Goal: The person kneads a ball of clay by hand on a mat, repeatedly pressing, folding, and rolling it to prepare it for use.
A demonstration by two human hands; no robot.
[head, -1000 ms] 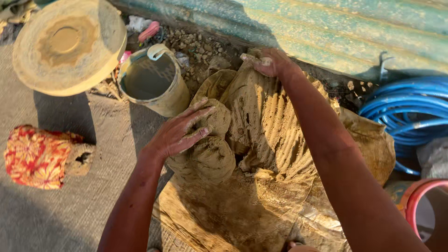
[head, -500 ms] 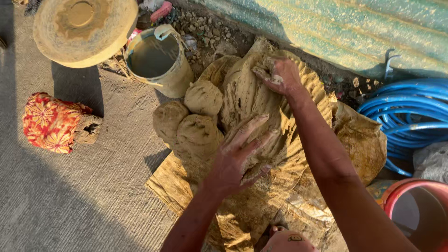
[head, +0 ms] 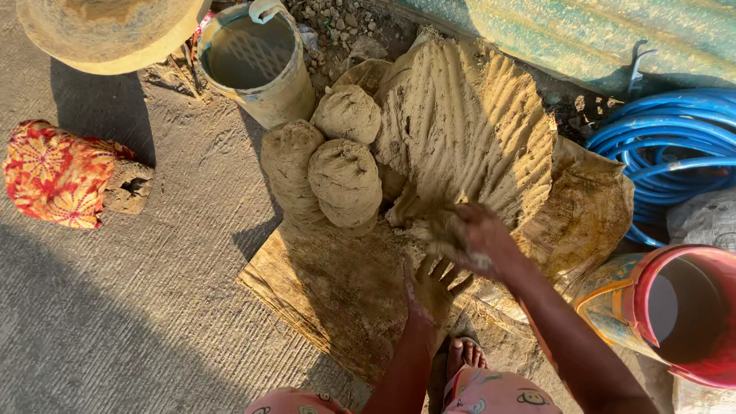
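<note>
I see the big clay mound, its face scored with finger grooves, resting on a muddy sack. My right hand is blurred at the mound's lower edge, cupped around a bit of wet clay. My left hand lies just below it, fingers spread on the sack. Three rounded clay lumps sit together left of the mound, beside a clay-smeared bucket. A coiled blue hose lies to the right, a red bucket near it, and a red floral cloth on the concrete.
</note>
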